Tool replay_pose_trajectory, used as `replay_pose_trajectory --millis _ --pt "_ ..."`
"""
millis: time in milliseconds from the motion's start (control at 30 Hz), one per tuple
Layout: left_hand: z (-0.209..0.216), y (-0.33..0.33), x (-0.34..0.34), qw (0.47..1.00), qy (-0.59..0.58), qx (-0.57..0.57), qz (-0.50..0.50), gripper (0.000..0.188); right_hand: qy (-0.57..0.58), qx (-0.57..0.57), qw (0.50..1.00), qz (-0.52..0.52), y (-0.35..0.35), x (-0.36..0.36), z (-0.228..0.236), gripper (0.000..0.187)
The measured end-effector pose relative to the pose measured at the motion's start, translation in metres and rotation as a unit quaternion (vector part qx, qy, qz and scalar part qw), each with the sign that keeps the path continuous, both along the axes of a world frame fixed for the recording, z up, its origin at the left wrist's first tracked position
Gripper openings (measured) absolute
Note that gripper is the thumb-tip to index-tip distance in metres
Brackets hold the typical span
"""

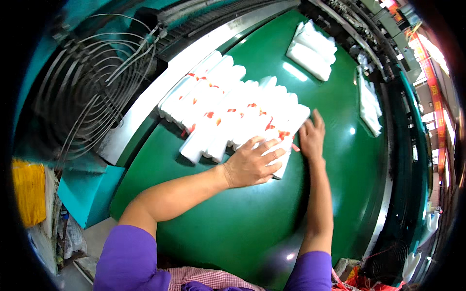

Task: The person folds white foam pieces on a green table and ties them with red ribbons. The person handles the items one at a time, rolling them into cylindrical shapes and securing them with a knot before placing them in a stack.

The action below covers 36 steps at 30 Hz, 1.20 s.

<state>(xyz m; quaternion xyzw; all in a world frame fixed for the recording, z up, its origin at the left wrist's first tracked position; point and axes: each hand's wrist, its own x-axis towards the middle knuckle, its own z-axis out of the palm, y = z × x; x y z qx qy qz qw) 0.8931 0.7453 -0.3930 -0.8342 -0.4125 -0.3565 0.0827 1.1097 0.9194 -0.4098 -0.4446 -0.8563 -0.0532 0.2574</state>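
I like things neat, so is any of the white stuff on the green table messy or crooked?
Nothing is spilled or torn. The row of white bundles is a bit uneven: their near ends step in and out. The left hand lies flat on the end bundle, the right hand beside it. The far stacks look tidy.

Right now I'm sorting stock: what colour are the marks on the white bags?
Red marks on white bags, clearest in the head view.

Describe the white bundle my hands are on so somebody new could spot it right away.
On the big green table top, a fanned row of white folded plastic bag bundles with red ties runs from the metal rail. Yours is the end bundle nearest the right hand, the only one under the left hand.
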Motion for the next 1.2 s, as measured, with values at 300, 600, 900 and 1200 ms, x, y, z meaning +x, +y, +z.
replay_pose_trajectory --millis 300,600,900,1200 --pt "0.008 0.000 0.005 0.998 -0.020 -0.007 0.055 0.023 -0.138 0.072 0.984 -0.090 0.183 -0.095 0.014 0.044" --pt "0.007 0.001 0.005 0.998 -0.014 0.007 0.066 0.023 -0.098 -0.038 0.989 -0.107 0.172 -0.029 0.022 0.056" --pt "0.004 0.002 -0.002 0.999 -0.025 -0.028 0.014 0.041 -0.036 -0.049 0.996 -0.066 0.001 0.095 0.026 0.044" --pt "0.002 -0.031 0.009 0.995 0.056 -0.031 0.077 0.060 -0.117 -0.124 0.985 -0.014 -0.247 0.140 0.074 0.038"
